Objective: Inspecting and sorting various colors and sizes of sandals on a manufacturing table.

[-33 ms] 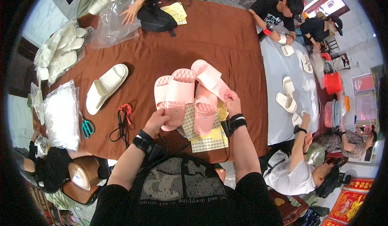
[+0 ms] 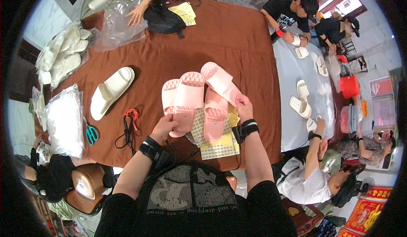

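Several pink slide slippers are bunched together over the near middle of the brown-covered table. My left hand (image 2: 163, 126) is closed on the heel end of a pink slipper (image 2: 190, 97), which overlaps another pink slipper (image 2: 169, 95) at its left. With fingers closed, my right hand (image 2: 243, 108) grips the heel of a tilted pink slipper (image 2: 220, 81). That one partly covers a further pink slipper (image 2: 216, 118) lying between my hands. Beneath them are yellow sticker sheets (image 2: 218, 151) with rows of small labels, partly hidden by the slippers.
A white slipper (image 2: 112, 92) lies left on the brown cloth (image 2: 237, 33), near teal-handled scissors (image 2: 91, 134), a red-and-black cord (image 2: 132, 117) and clear plastic bags (image 2: 65, 120). Bagged white slippers (image 2: 65, 63) sit far left. A co-worker's hand (image 2: 137, 13) touches plastic. People work at a grey table (image 2: 292, 84) rightward.
At the far left, a white slipper in a co-worker's hand has shifted slightly left and up. My hands and the pink slippers stay practically where they were.
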The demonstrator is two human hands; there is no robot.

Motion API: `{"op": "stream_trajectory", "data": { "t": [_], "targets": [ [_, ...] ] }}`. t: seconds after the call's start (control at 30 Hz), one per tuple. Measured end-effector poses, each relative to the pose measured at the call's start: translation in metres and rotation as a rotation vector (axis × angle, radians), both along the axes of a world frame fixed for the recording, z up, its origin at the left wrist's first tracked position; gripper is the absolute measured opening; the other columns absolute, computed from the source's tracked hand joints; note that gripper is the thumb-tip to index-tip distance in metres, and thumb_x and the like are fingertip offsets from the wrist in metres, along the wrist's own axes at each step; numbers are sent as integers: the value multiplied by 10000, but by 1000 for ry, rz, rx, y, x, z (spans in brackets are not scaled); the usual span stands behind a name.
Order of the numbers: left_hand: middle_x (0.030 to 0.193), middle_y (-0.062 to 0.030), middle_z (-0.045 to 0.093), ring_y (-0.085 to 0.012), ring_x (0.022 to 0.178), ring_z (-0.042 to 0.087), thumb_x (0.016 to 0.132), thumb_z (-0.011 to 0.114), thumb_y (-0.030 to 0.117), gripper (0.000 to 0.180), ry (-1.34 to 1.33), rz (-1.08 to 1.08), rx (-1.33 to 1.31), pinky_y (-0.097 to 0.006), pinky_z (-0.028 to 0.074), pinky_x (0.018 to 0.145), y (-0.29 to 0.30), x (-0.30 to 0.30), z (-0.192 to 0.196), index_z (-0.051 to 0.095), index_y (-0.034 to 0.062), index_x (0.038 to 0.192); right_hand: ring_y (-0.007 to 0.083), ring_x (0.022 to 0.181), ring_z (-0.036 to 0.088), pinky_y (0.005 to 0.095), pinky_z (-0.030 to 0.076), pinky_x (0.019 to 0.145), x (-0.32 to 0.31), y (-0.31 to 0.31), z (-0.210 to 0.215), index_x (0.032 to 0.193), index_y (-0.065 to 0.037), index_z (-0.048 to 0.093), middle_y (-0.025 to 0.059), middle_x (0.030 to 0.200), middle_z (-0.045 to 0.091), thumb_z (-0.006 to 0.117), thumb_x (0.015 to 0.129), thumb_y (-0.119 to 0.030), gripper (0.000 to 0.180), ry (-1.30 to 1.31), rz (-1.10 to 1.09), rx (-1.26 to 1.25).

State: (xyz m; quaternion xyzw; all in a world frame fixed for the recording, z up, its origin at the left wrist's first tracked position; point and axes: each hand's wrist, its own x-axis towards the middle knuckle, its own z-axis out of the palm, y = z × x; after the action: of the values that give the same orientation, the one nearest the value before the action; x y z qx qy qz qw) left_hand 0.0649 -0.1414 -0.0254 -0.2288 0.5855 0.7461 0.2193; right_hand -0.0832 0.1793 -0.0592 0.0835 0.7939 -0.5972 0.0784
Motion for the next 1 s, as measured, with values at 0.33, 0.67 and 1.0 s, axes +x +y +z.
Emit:
{"op": "stream_trajectory", "data": {
  "t": [0.33, 0.67, 1.0],
  "targets": [
    [978, -64, 587, -149, 854, 572, 821, 528, 20, 262, 10, 47, 55, -285, 476, 760, 2, 1, 2, 531, -27, 1079, 304, 822, 568, 345, 462, 729, 15, -13, 27, 1016, -50, 601, 156, 882, 558, 499, 776, 64, 284, 538, 71, 547],
    [904, -29, 584, -98, 766, 546, 821, 542, 39, 221, -19, 44, 27, -237, 449, 668, 3, -1, 8, 555, -18, 1033, 349, 902, 484, 412, 414, 795, 19, -22, 44, 1015, -60, 592, 152, 950, 525, 489, 735, 4, 305, 524, 265, 892],
    [859, -26, 567, -94, 729, 517, 806, 550, 49, 199, 44, 66, 33, -232, 429, 629, 3, 3, -6, 556, -23, 991, 387, 879, 537, 467, 445, 748, -2, 6, 11, 1076, -35, 561, 209, 948, 571, 562, 836, -234, 311, 439, 123, 683]
  ]
}}
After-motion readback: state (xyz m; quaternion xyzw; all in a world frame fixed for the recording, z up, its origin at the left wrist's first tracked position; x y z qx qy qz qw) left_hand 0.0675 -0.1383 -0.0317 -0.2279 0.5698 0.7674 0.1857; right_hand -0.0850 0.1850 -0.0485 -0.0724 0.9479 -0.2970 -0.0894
